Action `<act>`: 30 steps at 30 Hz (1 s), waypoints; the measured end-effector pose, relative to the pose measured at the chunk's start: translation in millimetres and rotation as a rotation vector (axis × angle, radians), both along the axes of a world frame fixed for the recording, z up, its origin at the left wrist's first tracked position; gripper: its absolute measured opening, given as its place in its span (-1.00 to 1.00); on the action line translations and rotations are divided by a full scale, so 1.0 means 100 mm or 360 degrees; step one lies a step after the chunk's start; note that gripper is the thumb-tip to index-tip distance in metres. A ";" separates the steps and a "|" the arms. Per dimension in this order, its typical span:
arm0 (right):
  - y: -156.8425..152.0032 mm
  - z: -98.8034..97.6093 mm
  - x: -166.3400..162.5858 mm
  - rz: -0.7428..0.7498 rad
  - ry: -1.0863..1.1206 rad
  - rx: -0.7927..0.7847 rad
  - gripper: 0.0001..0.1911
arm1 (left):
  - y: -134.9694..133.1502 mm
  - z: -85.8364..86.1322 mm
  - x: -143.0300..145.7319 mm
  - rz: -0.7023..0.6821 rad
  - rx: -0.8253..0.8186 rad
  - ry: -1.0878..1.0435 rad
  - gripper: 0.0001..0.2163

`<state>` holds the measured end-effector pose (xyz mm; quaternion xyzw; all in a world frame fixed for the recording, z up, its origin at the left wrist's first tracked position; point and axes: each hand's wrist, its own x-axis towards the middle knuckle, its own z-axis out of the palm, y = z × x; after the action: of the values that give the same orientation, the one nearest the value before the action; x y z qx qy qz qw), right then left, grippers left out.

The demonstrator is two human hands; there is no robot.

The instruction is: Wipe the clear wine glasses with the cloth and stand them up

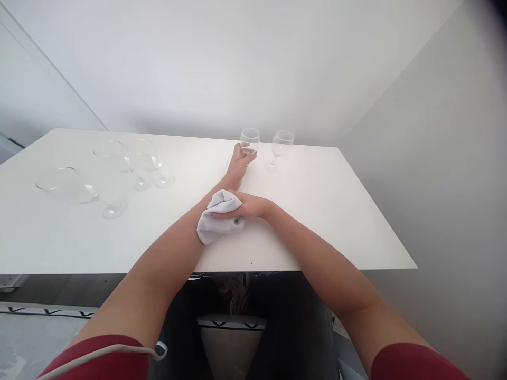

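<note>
Reaching toward the back of the table, my left hand (239, 160) is closed around the lower bowl and stem of an upright wine glass (250, 134). Its foot is mostly hidden by that hand. My right hand (247, 205) grips a folded white cloth (217, 224) nearer the front, close beside my left forearm. A second upright wine glass (282, 141) stands just right of the held one, apart from both hands.
On the left half of the white table (317, 211) stand several more clear wine glasses, the closest being a large one (69, 186). A white wall (222, 63) rises behind the table, and a grey wall (443, 158) borders its right side. A pale cord (99, 352) hangs by my left sleeve.
</note>
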<state>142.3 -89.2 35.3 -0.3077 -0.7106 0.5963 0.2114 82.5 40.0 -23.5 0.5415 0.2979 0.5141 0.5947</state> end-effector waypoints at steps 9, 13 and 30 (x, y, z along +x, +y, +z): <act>0.03 -0.05 0.03 0.0040 0.0263 -0.0069 -0.63 | 0.07 -0.07 0.04 0.0000 0.0068 0.0044 -0.43; 0.04 -0.08 0.03 0.0056 0.0265 -0.0075 -0.64 | 0.05 -0.07 0.00 0.0150 0.0165 0.0153 -0.39; 0.18 -0.22 0.17 0.0027 0.0265 -0.0377 -0.61 | -0.15 0.19 -0.09 0.0598 -0.0016 -0.0152 -0.81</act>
<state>159.3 -71.0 13.0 -0.2740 -0.6179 0.7012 0.2269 73.1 24.7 -5.0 0.4485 0.3678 0.6396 0.5044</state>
